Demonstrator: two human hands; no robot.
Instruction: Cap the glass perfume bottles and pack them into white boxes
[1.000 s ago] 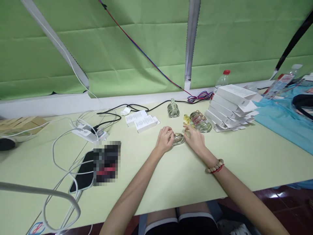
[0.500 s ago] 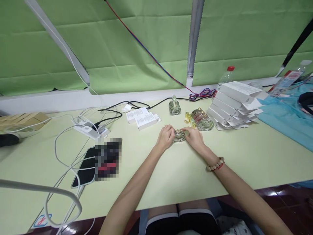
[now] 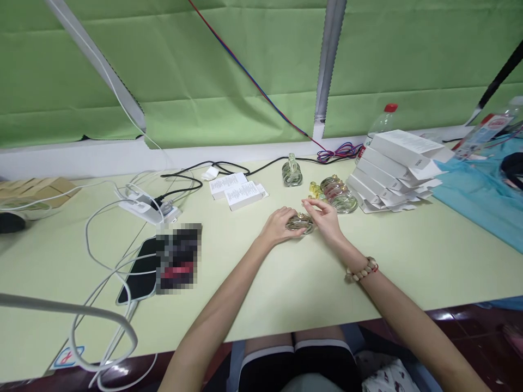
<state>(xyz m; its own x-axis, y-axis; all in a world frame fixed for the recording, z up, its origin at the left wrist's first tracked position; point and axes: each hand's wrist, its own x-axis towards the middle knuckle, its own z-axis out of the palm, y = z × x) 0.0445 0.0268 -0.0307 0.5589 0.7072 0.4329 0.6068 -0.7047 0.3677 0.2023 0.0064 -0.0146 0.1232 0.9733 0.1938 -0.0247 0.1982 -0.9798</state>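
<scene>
A clear glass perfume bottle (image 3: 301, 224) with a gold-coloured neck rests on the table in front of me. My left hand (image 3: 281, 226) is wrapped round its left side, the thumb along the near face. Over the bottle's right side is my right hand (image 3: 326, 219), its thumb and index finger pinched just above the neck. Whatever those fingertips may hold is too small to make out. Beyond my right hand lie several more glass bottles (image 3: 341, 197), with small yellow caps (image 3: 314, 189) beside them. Farther back stands a capped bottle (image 3: 291, 172).
White cartons (image 3: 392, 174) are stacked at the right, before a red-capped plastic bottle (image 3: 383, 121). Two small white boxes (image 3: 245, 195) lie left of centre. A phone (image 3: 141, 272), a power strip (image 3: 143, 208) and looping white cables cover the left side. Blue cloth (image 3: 482, 190) drapes the right end.
My right hand has lifted from the bottle's side to a pinch above its neck. My left thumb has come round to the bottle's near face. The camera view has shifted slightly.
</scene>
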